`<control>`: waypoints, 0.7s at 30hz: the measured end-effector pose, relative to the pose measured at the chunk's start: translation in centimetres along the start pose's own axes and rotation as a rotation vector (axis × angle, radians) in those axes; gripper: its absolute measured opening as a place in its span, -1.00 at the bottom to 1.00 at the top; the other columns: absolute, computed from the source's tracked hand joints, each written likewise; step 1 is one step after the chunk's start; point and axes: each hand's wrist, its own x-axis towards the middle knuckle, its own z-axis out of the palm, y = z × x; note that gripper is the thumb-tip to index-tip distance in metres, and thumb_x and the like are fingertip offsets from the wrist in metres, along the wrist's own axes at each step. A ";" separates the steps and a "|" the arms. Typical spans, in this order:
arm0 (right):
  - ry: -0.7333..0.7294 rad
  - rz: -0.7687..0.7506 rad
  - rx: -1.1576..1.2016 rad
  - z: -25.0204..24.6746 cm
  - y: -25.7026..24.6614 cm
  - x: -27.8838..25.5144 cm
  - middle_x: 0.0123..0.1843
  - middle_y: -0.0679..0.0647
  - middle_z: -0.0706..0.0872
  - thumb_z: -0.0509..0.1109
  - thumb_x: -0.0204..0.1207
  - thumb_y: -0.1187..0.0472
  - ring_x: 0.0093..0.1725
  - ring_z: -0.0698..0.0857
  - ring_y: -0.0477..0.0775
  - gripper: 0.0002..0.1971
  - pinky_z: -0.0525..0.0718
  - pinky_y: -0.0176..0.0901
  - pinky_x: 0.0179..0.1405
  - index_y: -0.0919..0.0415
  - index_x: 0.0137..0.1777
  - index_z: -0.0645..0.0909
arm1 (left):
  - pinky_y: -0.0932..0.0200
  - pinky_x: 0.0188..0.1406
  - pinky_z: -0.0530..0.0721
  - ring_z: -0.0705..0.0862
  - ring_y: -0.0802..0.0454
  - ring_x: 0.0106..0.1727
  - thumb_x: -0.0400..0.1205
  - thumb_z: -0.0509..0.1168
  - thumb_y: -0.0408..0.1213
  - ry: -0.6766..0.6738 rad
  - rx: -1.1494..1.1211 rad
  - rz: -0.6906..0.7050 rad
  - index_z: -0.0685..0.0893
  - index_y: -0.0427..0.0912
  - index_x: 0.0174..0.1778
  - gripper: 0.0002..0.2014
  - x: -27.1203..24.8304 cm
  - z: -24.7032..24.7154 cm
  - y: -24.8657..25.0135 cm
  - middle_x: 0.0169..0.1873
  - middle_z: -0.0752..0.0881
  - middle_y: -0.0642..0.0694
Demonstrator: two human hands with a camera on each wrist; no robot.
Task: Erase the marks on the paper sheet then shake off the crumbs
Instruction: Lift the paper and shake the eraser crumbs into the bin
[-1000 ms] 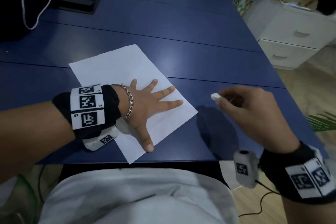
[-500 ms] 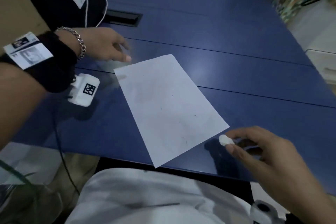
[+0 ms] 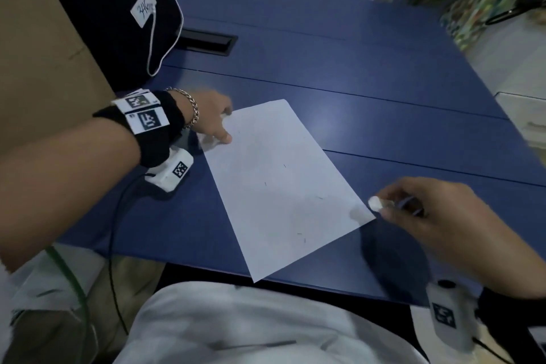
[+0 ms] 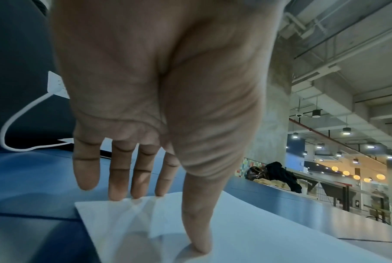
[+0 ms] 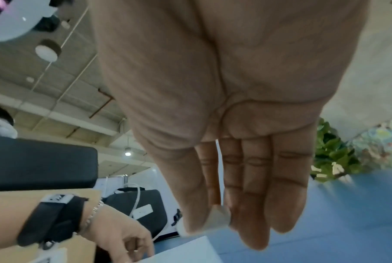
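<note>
Left hand (image 3: pixel 211 118) has shifted to pinch the paper sheet (image 3: pixel 283 186) corner; right hand (image 3: pixel 425 216) grips the eraser (image 3: pixel 374 203); shake-off imminent.

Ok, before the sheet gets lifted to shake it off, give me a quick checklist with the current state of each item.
1. Left hand on paper sheet: ok, thumb and fingers pinch its far left corner, which is crumpled up.
2. Marks erased: not ok, small dark strokes remain.
3. Eraser held: ok, pinched in right hand.
4. Right hand off the sheet: ok, beside its right corner.
5. Crumbs present: cannot tell.
6. Sheet on table: ok, near corner overhangs the edge.
</note>
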 end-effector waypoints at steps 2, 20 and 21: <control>-0.031 0.032 -0.030 -0.9 1.4 0.1 -0.13 -0.38 0.80 0.52 0.62 -0.08 -0.12 0.75 -0.35 -0.94 0.69 -0.26 -0.15 -0.28 -0.09 0.74 | -0.04 0.28 0.63 0.64 -0.13 0.15 0.46 0.68 -0.01 -0.034 -0.044 0.010 0.55 -0.04 0.43 -0.32 0.4 -0.4 0.3 0.14 0.61 -0.02; -0.003 0.224 -0.125 0.1 3.0 2.1 -0.12 -0.10 0.79 0.46 0.70 -0.08 -0.02 0.75 0.05 -0.82 0.77 0.09 0.00 -0.01 -0.03 0.74 | -0.02 0.34 0.60 0.65 -0.21 0.35 0.62 0.54 0.00 0.111 -0.182 -0.078 0.64 -0.20 0.47 -0.44 3.2 -1.5 1.3 0.38 0.69 -0.15; -0.025 0.236 -0.141 0.2 2.9 2.0 -0.10 -0.07 0.79 0.45 0.70 -0.05 -0.02 0.75 0.07 -0.83 0.77 0.11 0.01 0.00 -0.02 0.74 | -0.03 0.33 0.62 0.66 -0.19 0.30 0.61 0.55 0.03 0.084 -0.200 -0.083 0.66 -0.20 0.43 -0.44 3.5 -1.3 1.2 0.34 0.70 -0.12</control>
